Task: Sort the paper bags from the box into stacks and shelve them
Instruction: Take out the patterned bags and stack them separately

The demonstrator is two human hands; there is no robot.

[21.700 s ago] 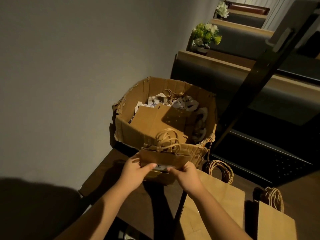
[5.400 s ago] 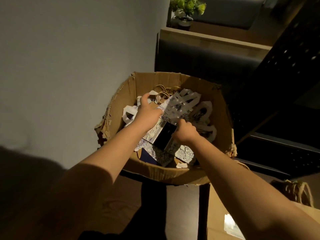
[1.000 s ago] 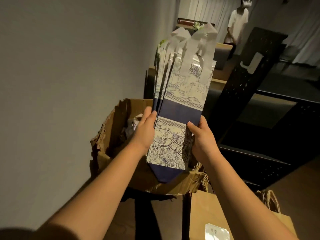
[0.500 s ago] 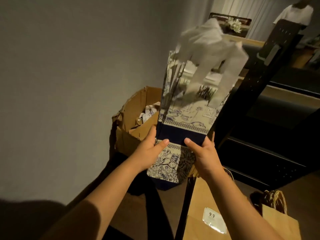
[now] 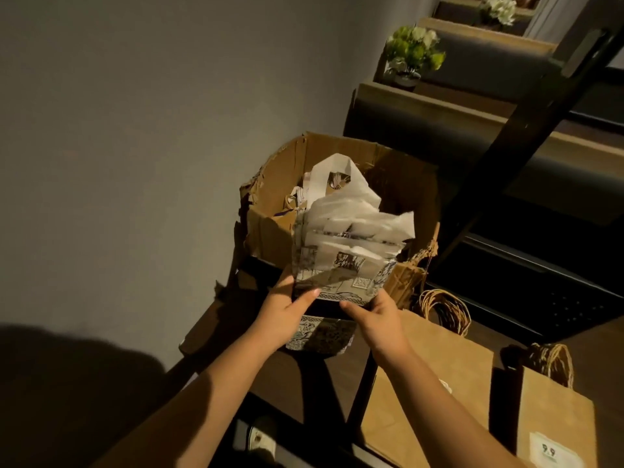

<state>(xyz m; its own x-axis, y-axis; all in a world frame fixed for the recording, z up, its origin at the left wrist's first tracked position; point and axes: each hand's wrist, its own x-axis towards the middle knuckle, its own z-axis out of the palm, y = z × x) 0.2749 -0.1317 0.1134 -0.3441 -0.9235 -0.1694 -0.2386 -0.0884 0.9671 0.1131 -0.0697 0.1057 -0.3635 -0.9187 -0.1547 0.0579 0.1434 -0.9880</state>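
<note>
A bundle of blue-and-white patterned paper bags [image 5: 341, 265] with white handles is held between both hands, in front of the torn cardboard box [image 5: 270, 231]. My left hand [image 5: 283, 312] grips its left edge. My right hand [image 5: 378, 315] grips the right edge, thumb on the dark blue band. The bags lean away from me, their handles drooping over the box. More bags [image 5: 305, 194] lie inside the box. Two stacks of brown paper bags lie on the table at the right: a larger one [image 5: 435, 383] and a smaller one [image 5: 553, 420] with a label.
The box stands on a dark wooden table [image 5: 297, 383] against a grey wall. A black slanted frame post [image 5: 526, 136] rises at the right. Behind are dark benches with a potted plant [image 5: 410, 55]. A shoe [image 5: 260, 437] shows on the floor below.
The bundle of patterned bags has come down from upright in the air to low over the table's edge, tilted away from me. Both hands keep their hold.
</note>
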